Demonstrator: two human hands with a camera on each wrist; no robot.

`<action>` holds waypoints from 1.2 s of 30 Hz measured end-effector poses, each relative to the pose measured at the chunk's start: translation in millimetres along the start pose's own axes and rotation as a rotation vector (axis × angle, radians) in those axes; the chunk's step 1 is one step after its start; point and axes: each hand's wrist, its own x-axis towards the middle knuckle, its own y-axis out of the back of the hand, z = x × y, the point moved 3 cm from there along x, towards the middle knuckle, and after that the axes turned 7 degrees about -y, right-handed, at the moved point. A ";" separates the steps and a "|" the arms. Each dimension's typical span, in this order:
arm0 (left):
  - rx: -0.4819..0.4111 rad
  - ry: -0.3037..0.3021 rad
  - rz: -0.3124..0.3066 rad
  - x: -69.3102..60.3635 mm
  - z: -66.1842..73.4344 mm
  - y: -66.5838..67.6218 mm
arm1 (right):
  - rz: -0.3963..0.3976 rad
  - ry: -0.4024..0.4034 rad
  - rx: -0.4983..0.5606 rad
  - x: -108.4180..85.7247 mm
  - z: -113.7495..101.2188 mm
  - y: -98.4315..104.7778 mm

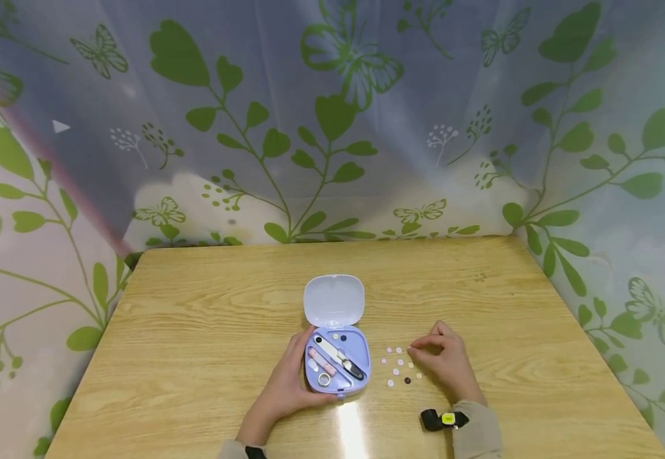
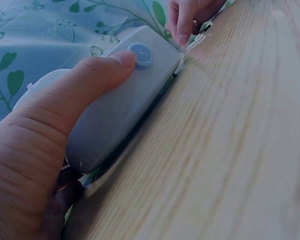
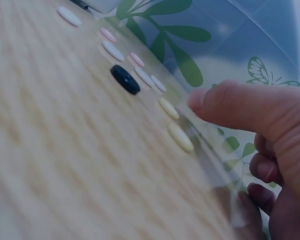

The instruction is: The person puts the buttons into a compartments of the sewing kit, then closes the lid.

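Observation:
A lilac sewing box (image 1: 356,344) lies with its clear lid (image 1: 334,301) raised. Inside are a white and black tool (image 1: 338,357), a pink item (image 1: 322,361), a ring (image 1: 324,380) and two buttons. My left hand (image 1: 291,382) grips the box's left side; in the left wrist view its thumb (image 2: 95,82) presses near the round catch (image 2: 141,55). To the right, my right hand (image 1: 447,360) has thumb and index finger together at the edge of several scattered buttons (image 1: 396,371). Whether a button is between those fingertips is hidden. A dark button (image 3: 125,79) shows near the right thumb.
The wooden table (image 1: 194,331) reaches back to a leaf-and-butterfly patterned curtain (image 1: 240,127), which also hangs at both sides. A black strap with a yellow label (image 1: 449,419) is at the right wrist.

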 end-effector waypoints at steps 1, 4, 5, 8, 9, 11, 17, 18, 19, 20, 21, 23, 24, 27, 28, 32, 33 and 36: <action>-0.002 0.001 -0.001 -0.2 -0.4 -0.1 | 0.001 -0.002 0.000 -0.1 -0.6 0.2; -0.007 0.003 -0.001 -0.1 -1.0 -0.5 | 0.004 -0.001 0.002 0.0 -2.6 0.8; -0.007 0.003 -0.001 -0.1 -1.1 -0.5 | 0.006 -0.001 -0.002 0.1 -3.3 0.8; -0.010 0.003 0.001 0.1 -0.8 -0.2 | 0.012 0.002 -0.015 0.1 -7.8 0.4; -0.011 0.002 0.002 0.1 -0.8 -0.1 | 0.014 0.007 -0.019 -0.1 -10.2 0.2; -0.010 0.003 0.004 0.0 -1.0 -0.3 | 0.021 0.017 -0.027 -0.5 -15.0 -0.5; -0.016 0.006 0.000 -0.3 -2.2 -1.2 | 0.035 0.046 -0.040 1.6 -17.4 -1.1; -0.019 0.006 0.000 -0.3 -2.4 -1.1 | 0.034 0.044 -0.041 2.5 -16.0 -1.0; -0.020 0.006 0.002 -0.4 -2.7 -1.2 | 0.035 0.046 -0.046 3.6 -14.7 -0.9; -0.020 0.005 0.003 -0.6 -2.9 -1.0 | 0.034 0.054 -0.051 4.8 -13.7 -0.9; -0.019 0.006 0.004 -0.6 -3.4 -1.1 | 0.036 0.059 -0.054 5.9 -13.4 -0.9; -0.016 0.006 0.004 -0.6 -4.2 -1.3 | 0.034 0.075 -0.053 7.9 -13.6 -0.6; -0.015 0.008 0.004 -0.6 -4.5 -1.3 | 0.033 0.087 -0.046 8.9 -14.6 -0.5; -0.014 0.011 0.000 -0.4 -5.2 -1.8 | 0.034 0.134 -0.041 11.8 -19.0 -0.8; -0.015 0.011 -0.002 -0.3 -5.2 -1.8 | 0.033 0.148 -0.038 12.8 -20.7 -1.0; -0.017 0.014 -0.007 -0.4 -5.4 -2.0 | 0.037 0.187 -0.052 16.5 -27.2 -2.7; -0.019 0.017 -0.008 -0.4 -5.1 -1.9 | 0.036 0.190 -0.055 17.7 -29.1 -3.4; -0.020 0.013 -0.006 -0.2 -5.2 -2.1 | 0.023 0.175 -0.061 20.5 -34.7 -5.3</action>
